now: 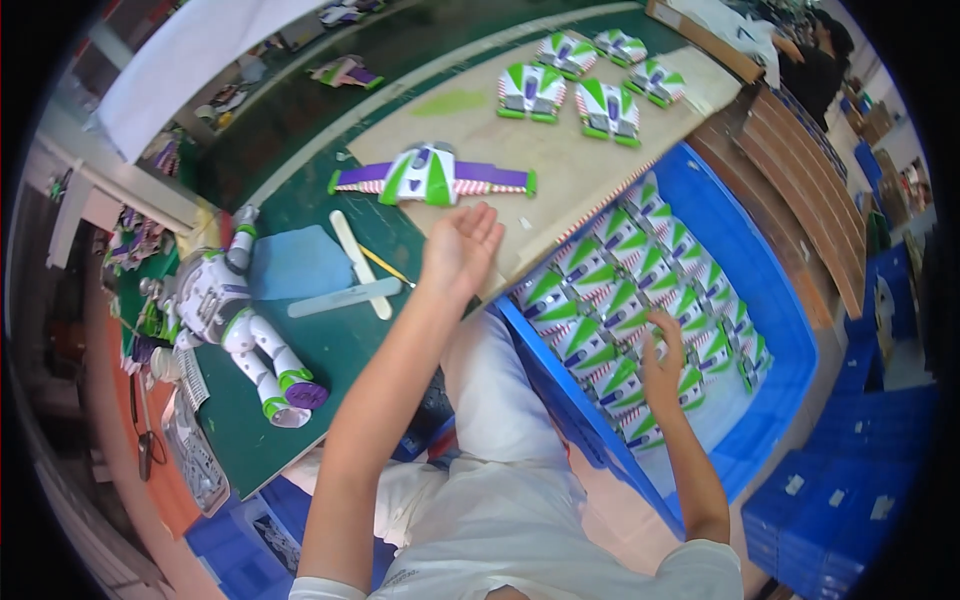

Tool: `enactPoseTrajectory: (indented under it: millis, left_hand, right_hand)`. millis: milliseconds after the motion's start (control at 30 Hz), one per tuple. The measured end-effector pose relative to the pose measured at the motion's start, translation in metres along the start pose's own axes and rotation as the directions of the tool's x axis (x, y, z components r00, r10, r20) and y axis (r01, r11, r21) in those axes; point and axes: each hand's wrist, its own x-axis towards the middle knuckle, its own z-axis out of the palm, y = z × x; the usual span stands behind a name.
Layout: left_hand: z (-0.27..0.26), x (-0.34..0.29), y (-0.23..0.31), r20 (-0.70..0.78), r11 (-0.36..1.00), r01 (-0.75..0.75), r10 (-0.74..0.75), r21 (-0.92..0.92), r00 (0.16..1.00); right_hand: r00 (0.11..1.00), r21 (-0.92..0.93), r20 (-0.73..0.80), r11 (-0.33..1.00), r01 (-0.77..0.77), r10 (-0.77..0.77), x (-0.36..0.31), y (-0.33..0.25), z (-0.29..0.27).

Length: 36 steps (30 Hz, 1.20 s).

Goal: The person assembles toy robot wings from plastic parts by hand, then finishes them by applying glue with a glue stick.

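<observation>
My left hand [462, 248] rests palm up at the near edge of the beige board [560, 195], fingers loosely stretched and nothing in them. Just beyond its fingertips lies a toy wing pack [425, 175], white and green in the middle, with both purple wings spread. Over at the right, my right hand [662, 365] hangs above a blue bin [775, 275], fingers curved and apart, with no piece seen in its grip. Rows of similar white and green toy packs [625, 320], wings not spread, fill the bin beneath it.
Several more folded packs [530, 92] sit at the board's far end. On the green table [330, 345] lie a white toy astronaut figure [225, 310], a blue cloth [298, 262], two flat sticks [345, 297] and a thin yellow tool [385, 262]. Blue crates [820, 500] stand at right.
</observation>
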Motion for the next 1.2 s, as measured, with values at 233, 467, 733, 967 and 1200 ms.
enactPoseTrajectory:
  millis: [233, 467, 733, 967, 1200]
  left_hand:
    - [-0.009, -0.001, 0.000, 0.038, 0.994, 0.015, -0.019, 0.105, 0.999]
    - [-0.057, -0.015, 0.013, 0.081, 0.897, -0.200, 0.183, 0.393, 0.980]
    - [-0.098, -0.149, 0.057, 0.055, 0.904, -0.374, 0.371, 0.208, 0.927]
    - [-0.135, -0.195, 0.036, 0.045, 0.865, -0.471, 0.471, 0.170, 0.881]
    - [-0.156, -0.203, 0.022, 0.069, 0.906, -0.374, 0.368, 0.199, 0.927]
  right_hand:
    - [0.869, -0.333, 0.056, 0.812, 0.480, -0.491, 0.185, -0.082, 0.151]
    - [0.653, 0.067, 0.704, 0.942, 0.328, -0.278, 0.140, -0.120, 0.153]
    - [0.712, 0.128, 0.444, 0.825, 0.551, -0.544, 0.101, -0.160, 0.237]
    - [0.314, 0.088, 0.674, 0.495, 0.865, -0.669, 0.081, -0.192, 0.303]
    - [0.637, 0.097, 0.512, 0.776, 0.623, -0.576, 0.110, -0.175, 0.275]
